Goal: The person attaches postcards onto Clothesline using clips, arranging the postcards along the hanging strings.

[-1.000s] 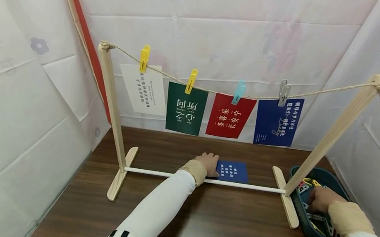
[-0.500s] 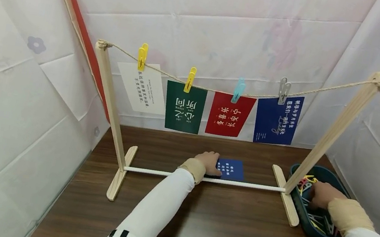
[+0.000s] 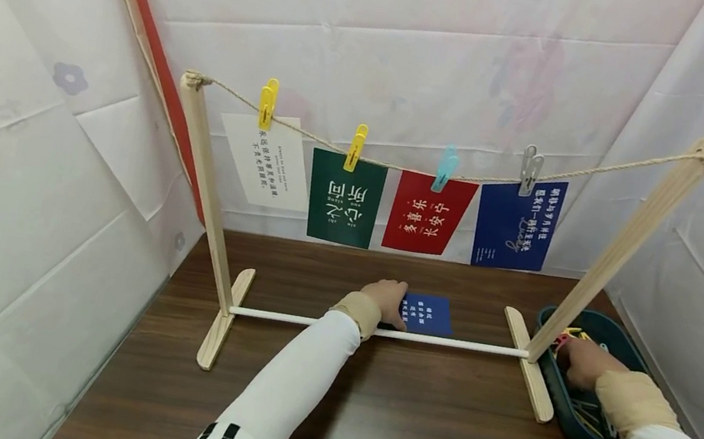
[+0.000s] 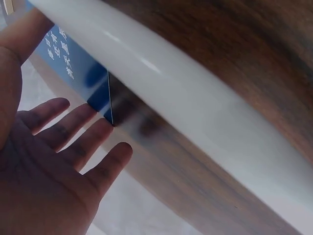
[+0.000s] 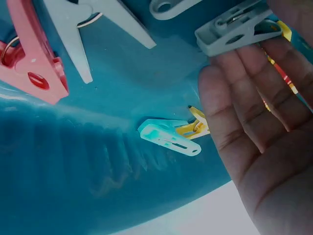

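Observation:
My left hand (image 3: 385, 302) rests at the left end of a blue card (image 3: 430, 315) lying on the table. In the left wrist view its fingers are loosely extended by the card's edge, and the thumb lies over the card. My right hand (image 3: 585, 361) is down in a dark teal basket (image 3: 627, 329) of clothespins. The right wrist view has a grey clothespin (image 5: 237, 28) between its fingertips and thumb. Around it lie a pink clothespin (image 5: 35, 61), a pale grey-blue one (image 5: 78, 14), a turquoise one (image 5: 166, 137) and a yellow one (image 5: 195, 125).
A wooden stand carries a rope (image 3: 395, 170) with white (image 3: 271, 175), green (image 3: 339, 229), red (image 3: 421, 243) and blue (image 3: 501, 206) cards clipped on. Its white crossbar (image 3: 477, 346) runs low in front of the card. The right post (image 3: 628, 242) stands beside the basket.
The blue card on the table has slid slightly left under my left hand. My right hand has shifted a little left within the basket.

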Available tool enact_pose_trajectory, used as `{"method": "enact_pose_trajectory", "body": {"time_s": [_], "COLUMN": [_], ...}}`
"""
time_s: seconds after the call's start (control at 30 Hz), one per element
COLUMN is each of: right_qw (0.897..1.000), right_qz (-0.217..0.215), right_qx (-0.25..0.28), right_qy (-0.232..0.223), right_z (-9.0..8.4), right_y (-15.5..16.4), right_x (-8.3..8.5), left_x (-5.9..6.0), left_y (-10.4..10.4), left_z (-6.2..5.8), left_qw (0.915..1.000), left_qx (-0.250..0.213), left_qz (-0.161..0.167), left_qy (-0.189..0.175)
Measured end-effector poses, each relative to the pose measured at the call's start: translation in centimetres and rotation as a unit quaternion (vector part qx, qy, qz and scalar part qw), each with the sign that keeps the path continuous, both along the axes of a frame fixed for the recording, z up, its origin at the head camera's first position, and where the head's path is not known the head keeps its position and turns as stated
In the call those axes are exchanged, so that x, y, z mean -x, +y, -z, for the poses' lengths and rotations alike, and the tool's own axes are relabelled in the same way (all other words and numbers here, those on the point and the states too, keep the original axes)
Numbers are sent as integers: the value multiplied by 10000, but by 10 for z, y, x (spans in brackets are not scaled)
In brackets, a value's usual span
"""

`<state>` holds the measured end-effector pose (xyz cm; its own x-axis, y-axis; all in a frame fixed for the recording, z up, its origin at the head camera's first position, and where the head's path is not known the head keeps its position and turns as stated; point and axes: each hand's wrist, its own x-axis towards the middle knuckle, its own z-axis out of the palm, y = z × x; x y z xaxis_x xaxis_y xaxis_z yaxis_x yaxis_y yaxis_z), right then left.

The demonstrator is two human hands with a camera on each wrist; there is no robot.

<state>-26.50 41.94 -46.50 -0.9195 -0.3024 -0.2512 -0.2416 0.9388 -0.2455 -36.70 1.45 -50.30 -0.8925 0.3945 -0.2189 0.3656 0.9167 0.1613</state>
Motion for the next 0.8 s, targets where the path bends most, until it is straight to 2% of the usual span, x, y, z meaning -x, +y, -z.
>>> {"method": "enact_pose_trajectory", "body": {"time_s": [0.1, 0.2, 0.33, 0.47, 0.57, 0.7, 0.8], "right_qw": [10000, 9997, 9991, 9994, 9993, 9979, 9965], "right_qz": [37, 120, 226, 230, 135, 133, 234], "right_qx": [20, 40, -22, 111, 340, 516, 597], "right_qy": [-65, -221, -349, -248, -17, 362, 537], "right_z": [-4, -10, -19, -29, -37, -46, -50], "right_y": [0, 1, 4, 8, 10, 13, 15], "right_x": [-1, -1, -2, -7, -13, -19, -23], "left_x": [-5, -19, -25, -22, -17, -16, -19], "left_y": [-3, -6, -7, -7, -6, -8, -9], "left_z": [-6, -25, -31, -30, -31, -35, -40], "left_qw": [10000, 10000, 9999, 9997, 9992, 9976, 9967], "left_qx": [-12, -17, 114, 179, 129, -147, -432], "left_qz": [-19, -67, -104, -134, -89, -37, -79], "left_qy": [72, -22, 34, 134, 371, 673, 677]}}
